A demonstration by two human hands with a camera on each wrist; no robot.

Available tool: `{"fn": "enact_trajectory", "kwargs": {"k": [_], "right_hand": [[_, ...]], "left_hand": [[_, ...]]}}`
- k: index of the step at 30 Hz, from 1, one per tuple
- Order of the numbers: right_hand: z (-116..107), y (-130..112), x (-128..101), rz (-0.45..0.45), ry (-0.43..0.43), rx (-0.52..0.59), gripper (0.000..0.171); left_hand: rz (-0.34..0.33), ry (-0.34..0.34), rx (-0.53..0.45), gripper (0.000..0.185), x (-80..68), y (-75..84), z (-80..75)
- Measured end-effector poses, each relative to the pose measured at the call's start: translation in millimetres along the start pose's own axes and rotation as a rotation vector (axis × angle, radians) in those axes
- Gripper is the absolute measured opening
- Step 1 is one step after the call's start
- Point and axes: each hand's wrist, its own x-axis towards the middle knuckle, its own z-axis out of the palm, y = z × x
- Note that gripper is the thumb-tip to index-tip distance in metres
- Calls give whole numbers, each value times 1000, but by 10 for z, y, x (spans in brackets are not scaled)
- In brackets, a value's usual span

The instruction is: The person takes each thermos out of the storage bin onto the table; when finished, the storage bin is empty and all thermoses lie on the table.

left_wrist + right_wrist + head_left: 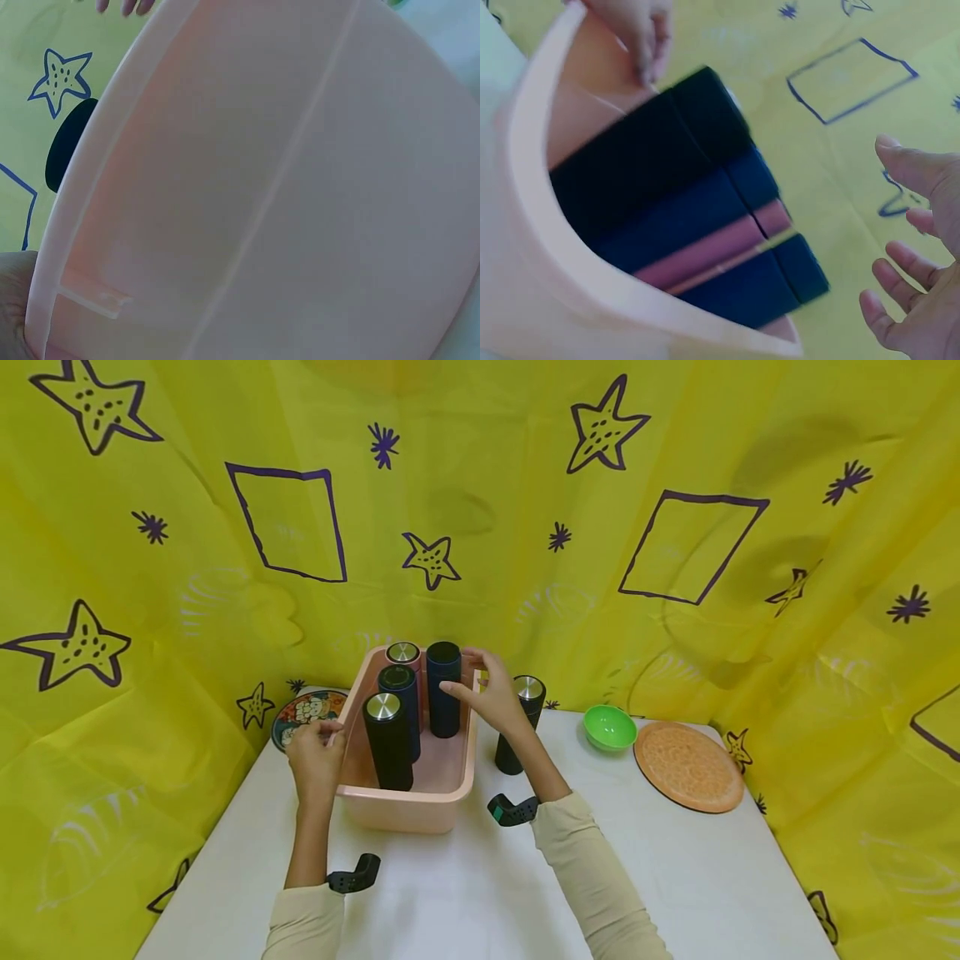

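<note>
1. Between my left hand (315, 758) and my right hand (495, 693) sits the pink tub (397, 814); my left fingers grip its rim on their side.

2. Inside, within reach of both sets of fingers, four bottles stand upright: a black bottle (392, 756) nearest my left fingers, a dark blue bottle (407, 697) just behind it, a pink bottle (403, 652) farther back, and a navy bottle (444, 718) closest to my right fingers.

3. My right fingers are loose and spread beside that navy one, grasping nothing; whether they brush it or the far rim, I cannot tell.

4. Behind my right wrist, outside the tub, a silver-topped bottle (508, 756) stands on the white table (465, 902).

5. So four are in and one is out. I judge the work partway along, with that lone one the likeliest piece left, though its part in it is unsure.

6. Farther right of my right fingers lie a green bowl (609, 728) and an orange-brown disc (688, 767); beyond my left fingers is a patterned plate (296, 714). All three look untouched.
</note>
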Motion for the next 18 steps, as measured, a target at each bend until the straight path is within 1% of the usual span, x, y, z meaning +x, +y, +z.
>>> {"fn": "enact_trajectory", "kwargs": {"k": [5,11,18], "right_hand": [[232,-3,-35,0,-67,41,62],[446,-26,-95,51,-133,12,65],[622,-54,-126,66,-171,39,66]], "left_hand": [[10,7,13,15,-4,-8,9],[23,21,39,13,-15,-28,22],[52,30,27,12,0,-24,23]]}}
